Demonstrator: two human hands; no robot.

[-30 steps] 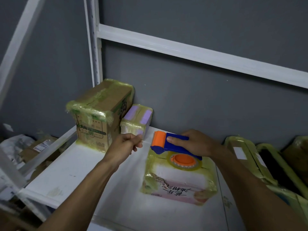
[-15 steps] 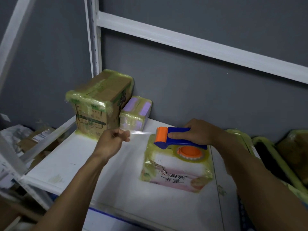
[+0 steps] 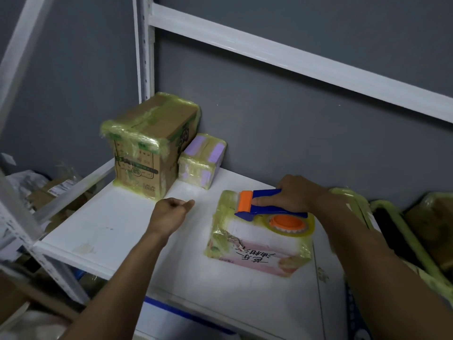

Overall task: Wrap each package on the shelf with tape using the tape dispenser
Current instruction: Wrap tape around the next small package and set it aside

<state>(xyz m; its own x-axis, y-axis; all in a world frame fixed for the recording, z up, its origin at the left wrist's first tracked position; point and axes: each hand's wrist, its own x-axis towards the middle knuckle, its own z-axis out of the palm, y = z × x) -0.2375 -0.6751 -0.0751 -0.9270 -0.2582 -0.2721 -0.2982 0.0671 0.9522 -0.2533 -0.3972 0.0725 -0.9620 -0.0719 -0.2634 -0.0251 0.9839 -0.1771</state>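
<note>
Left hand (image 3: 171, 213) drew farther from tape dispenser (image 3: 267, 207) atop package (image 3: 259, 244).

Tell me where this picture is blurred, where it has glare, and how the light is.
Head view: the light is dim and bluish, with pale glare on the white shelf near the left hand; the right forearm and the lower corners are smeared, while the tape dispenser looks sharp.

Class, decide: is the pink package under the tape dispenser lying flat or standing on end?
Lying flat: the pink package rests broad face down on the shelf, the tape dispenser on top.
</note>
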